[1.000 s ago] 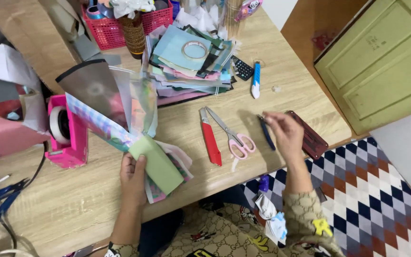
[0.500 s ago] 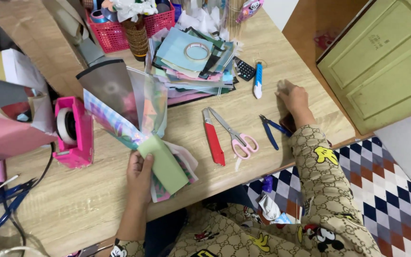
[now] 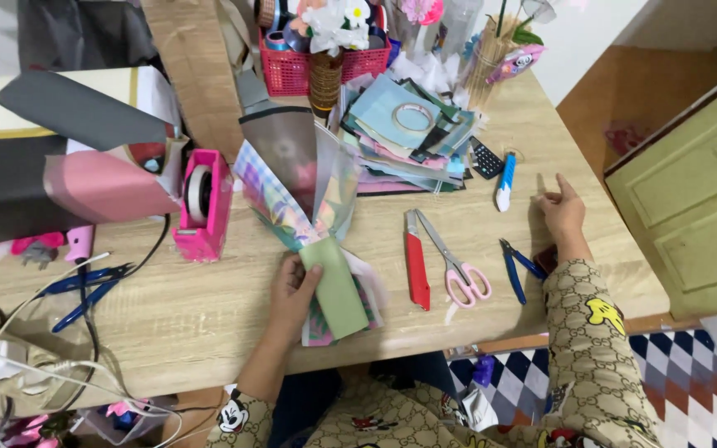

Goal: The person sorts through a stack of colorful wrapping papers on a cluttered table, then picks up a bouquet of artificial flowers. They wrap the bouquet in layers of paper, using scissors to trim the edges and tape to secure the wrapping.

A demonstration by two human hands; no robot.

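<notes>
Both hands are on the wooden table (image 3: 209, 323), well apart. Left hand (image 3: 294, 286) clasps the green paper band at the stem end of a paper bouquet wrap (image 3: 309, 216), thumb on top, fingers curled under its edge. Right hand (image 3: 562, 211) lies flat and empty on the tabletop, fingers spread, near the far right edge.

Between the hands lie a red cutter (image 3: 416, 265) and pink-handled scissors (image 3: 454, 261), side by side and nearly touching. Blue-handled pliers (image 3: 518, 267) lie just beside the right wrist. A blue and white tube (image 3: 504, 181) sits ahead of the right hand, with a small calculator (image 3: 485, 158) just left of it. Behind the wrap, a pile of coloured papers (image 3: 404, 137) carries a tape ring (image 3: 413, 118). A pink tape dispenser (image 3: 202, 207) stands left of the wrap. A red basket (image 3: 292, 70) sits at the back.

The wrap lies at the table's middle, fanning away from the person: translucent film, a grey sheet and pastel patterned paper, gathered narrow under the green band.
</notes>
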